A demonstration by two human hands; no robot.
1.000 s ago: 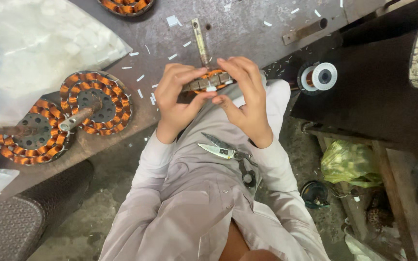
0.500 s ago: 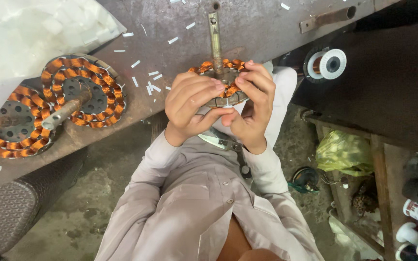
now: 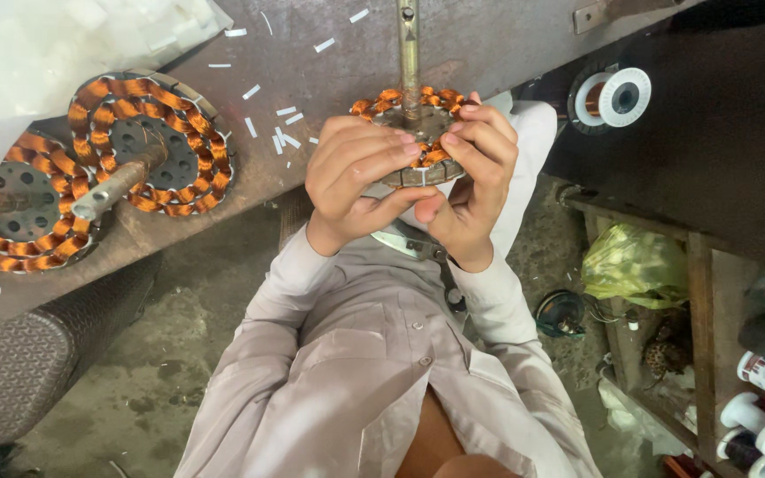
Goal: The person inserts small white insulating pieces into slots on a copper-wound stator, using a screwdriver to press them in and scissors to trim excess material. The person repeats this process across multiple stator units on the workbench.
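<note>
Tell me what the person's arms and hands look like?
Both arms wear long, loose, pale grey-beige sleeves with plain cuffs at the wrists, matching the buttoned shirt. The left hand and right hand are bare: no gloves, rings or watch show.

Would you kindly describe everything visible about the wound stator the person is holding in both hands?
The stator is a round metal core ringed with orange copper-coloured coils, a metal shaft rising from its centre towards the workbench. It is held up off the bench, tilted towards the camera. The left hand covers its left side, the right hand grips its right edge, and fingers lie across its face, hiding much of it.
</note>
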